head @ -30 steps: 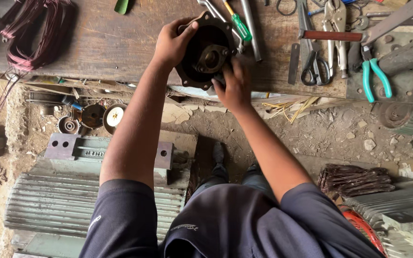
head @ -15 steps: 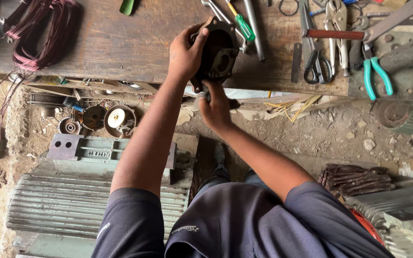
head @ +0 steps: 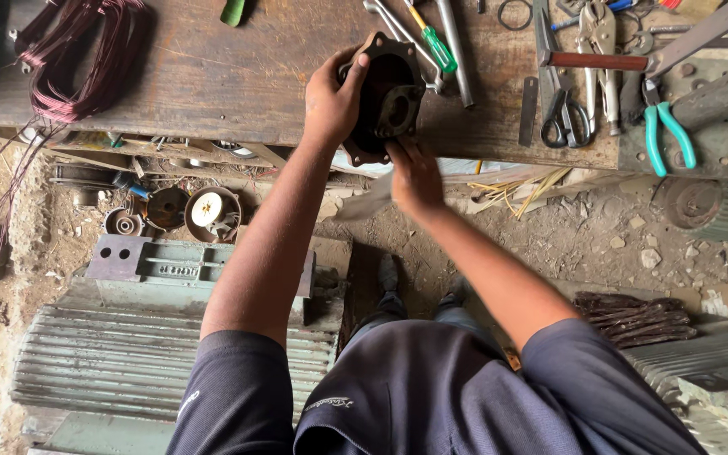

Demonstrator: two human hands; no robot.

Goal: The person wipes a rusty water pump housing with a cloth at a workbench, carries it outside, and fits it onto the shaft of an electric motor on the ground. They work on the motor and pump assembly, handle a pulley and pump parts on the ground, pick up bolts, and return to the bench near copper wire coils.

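Note:
A dark, round metal motor end cover [head: 388,94] is tilted up on its edge at the front of the wooden workbench [head: 212,76]. My left hand [head: 334,97] grips its left rim, thumb over the top. My right hand [head: 414,173] reaches up from below, fingertips touching the cover's lower edge near its centre hub. The cover's far side is hidden.
A coil of reddish copper wire [head: 86,55] lies at the bench's left. A green-handled screwdriver [head: 436,42], scissors [head: 564,118], teal pliers [head: 666,126] and a hammer [head: 591,61] lie to the right. Ribbed grey motor housings [head: 153,362] and small round parts [head: 204,211] sit on the dirt floor.
The cover was lying flatter between both hands; it has been turned up on edge. My right hand dropped from its right side to beneath it.

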